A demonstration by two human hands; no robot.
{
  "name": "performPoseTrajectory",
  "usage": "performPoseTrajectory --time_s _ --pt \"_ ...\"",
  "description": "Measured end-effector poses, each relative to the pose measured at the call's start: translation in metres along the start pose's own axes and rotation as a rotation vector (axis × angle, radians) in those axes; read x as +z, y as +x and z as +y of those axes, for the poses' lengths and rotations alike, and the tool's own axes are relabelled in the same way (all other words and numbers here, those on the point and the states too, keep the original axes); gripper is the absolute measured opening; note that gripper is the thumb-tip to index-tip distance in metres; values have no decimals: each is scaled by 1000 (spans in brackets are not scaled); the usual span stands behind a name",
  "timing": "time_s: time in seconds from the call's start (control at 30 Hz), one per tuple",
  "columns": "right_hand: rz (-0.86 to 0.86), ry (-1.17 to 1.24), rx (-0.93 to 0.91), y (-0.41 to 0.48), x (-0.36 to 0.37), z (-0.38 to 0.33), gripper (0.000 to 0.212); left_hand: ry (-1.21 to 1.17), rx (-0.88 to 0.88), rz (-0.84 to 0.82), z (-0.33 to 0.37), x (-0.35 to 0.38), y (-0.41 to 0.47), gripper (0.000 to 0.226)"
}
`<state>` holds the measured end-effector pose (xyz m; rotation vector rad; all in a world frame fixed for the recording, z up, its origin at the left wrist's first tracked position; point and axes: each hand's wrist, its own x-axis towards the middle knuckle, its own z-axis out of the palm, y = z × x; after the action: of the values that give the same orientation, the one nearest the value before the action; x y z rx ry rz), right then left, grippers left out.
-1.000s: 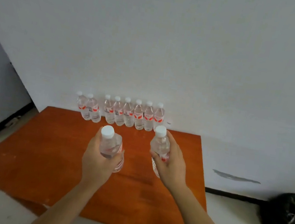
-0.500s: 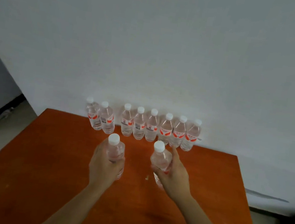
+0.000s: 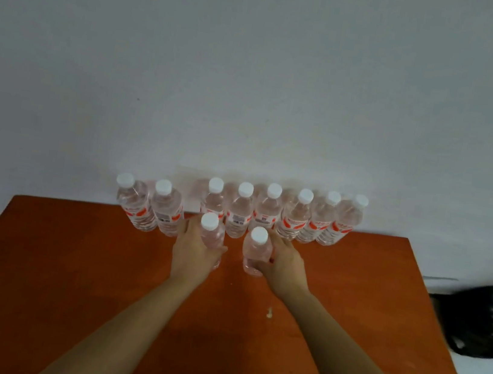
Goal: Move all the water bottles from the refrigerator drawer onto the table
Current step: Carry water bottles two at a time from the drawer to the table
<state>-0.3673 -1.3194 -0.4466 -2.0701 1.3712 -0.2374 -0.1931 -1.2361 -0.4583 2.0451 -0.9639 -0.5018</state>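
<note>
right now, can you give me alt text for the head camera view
Two bare hands each hold an upright water bottle over an orange table: left hand on the left bottle, right hand on the right bottle. Behind them, a row of eight bottles stands along the white wall; a black bag lies on the floor at right.

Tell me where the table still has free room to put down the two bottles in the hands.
Crowded: the row of bottles along the wall edge. One gap sits between its second and third bottles. Free: the wide table in front of the row, beside the left hand and right hand.
</note>
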Motion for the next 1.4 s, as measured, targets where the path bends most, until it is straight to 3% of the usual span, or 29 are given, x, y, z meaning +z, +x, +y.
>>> performPoseTrajectory --time_s 0.13,0.3,0.43,0.63,0.8,0.93,1.03,1.23,1.4 --pt "48 73 51 19 9 -1 78 0 22 -52 1 15 26 88" --pt "-9 134 50 37 5 -1 77 -97 62 -122 5 35 37 101" --pt "-15 162 21 39 2 5 74 -144 104 -161 -3 45 30 83" --pt "-41 217 5 29 3 11 91 -86 128 -211 -6 42 31 82" --pt "-30 157 -75 19 -5 18 84 1 230 -185 12 23 21 50" --pt "157 223 -162 11 -30 15 56 43 307 -112 44 5 14 52" --pt "331 192 -194 -2 -61 17 50 37 407 -51 74 -5 2 46" --pt "645 -19 -263 -62 -133 48 52 62 581 39 156 0 -51 50" --pt "811 -129 -203 -132 -197 98 58 163 712 27 227 30 -114 57"
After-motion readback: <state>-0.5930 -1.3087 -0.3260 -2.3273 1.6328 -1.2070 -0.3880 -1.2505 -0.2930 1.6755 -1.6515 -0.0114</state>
